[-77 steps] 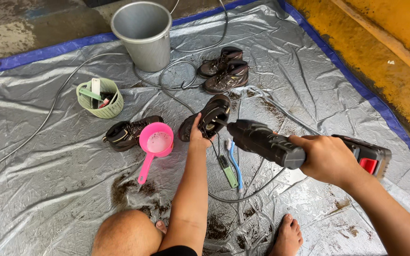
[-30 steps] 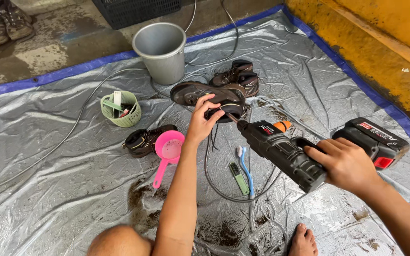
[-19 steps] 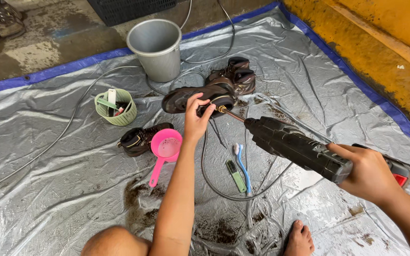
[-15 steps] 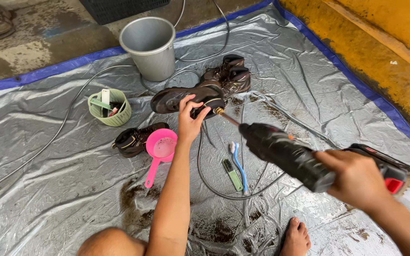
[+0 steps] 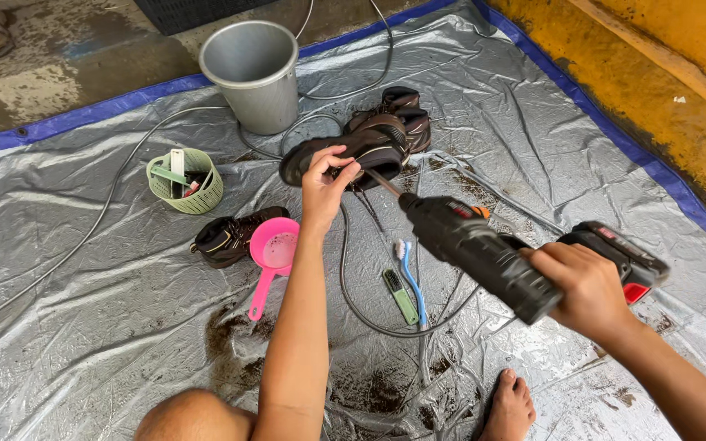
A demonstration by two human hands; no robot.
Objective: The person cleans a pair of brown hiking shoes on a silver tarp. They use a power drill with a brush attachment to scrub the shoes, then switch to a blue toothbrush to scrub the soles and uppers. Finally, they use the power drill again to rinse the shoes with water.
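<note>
A red label patch (image 5: 461,211) sits on top of the black cordless power tool (image 5: 484,257). My right hand (image 5: 586,286) is closed around its grip. My left hand (image 5: 327,181) pinches the dark muddy shoe (image 5: 369,147), raised over the silver plastic tarp (image 5: 83,327); the tool's tip appears to touch the shoe.

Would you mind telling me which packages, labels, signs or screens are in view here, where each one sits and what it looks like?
Label on the power tool: a small red and orange patch on the top of its dark body, near the front end, held in the right hand.
Red panel on the tool's base: a flat red area beside the right hand.
Items in the green basket: white and green, too small to tell whether they are packages.
No signs or screens.
</note>
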